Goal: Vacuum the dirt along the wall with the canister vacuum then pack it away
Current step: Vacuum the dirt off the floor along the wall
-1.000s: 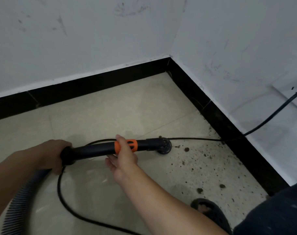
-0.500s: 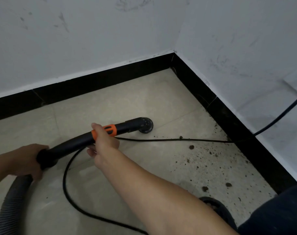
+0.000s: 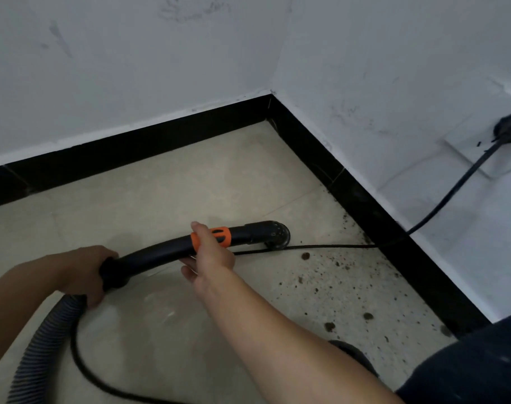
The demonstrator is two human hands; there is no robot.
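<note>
Grip, two-handed: the right hand [image 3: 210, 258] is closed round the wand [image 3: 161, 252] at its orange collar [image 3: 223, 236], thumb laid over the top and fingers curled beneath; the left hand [image 3: 82, 272] is wrapped round the wand's rear end, where the ribbed hose [image 3: 44, 330] is joined. Long axis of the wand is laid from lower left to upper right, low over the floor [image 3: 161, 185], and is ended by the round nozzle [image 3: 273, 233]; whether the tiles are touched cannot be told. Dirt [image 3: 336, 272] is scattered to the right of the nozzle and nearer the person, along the black skirting [image 3: 394, 228] of the right-hand wall [image 3: 394, 83]; the right hand is placed nearer it. Power cord [image 3: 306, 246] is stretched just beside the nozzle, between it and the dirt, and is run up to a socket [image 3: 487, 147]. A rightward sweep is judged to be called for, with the cord liable to be caught.
</note>
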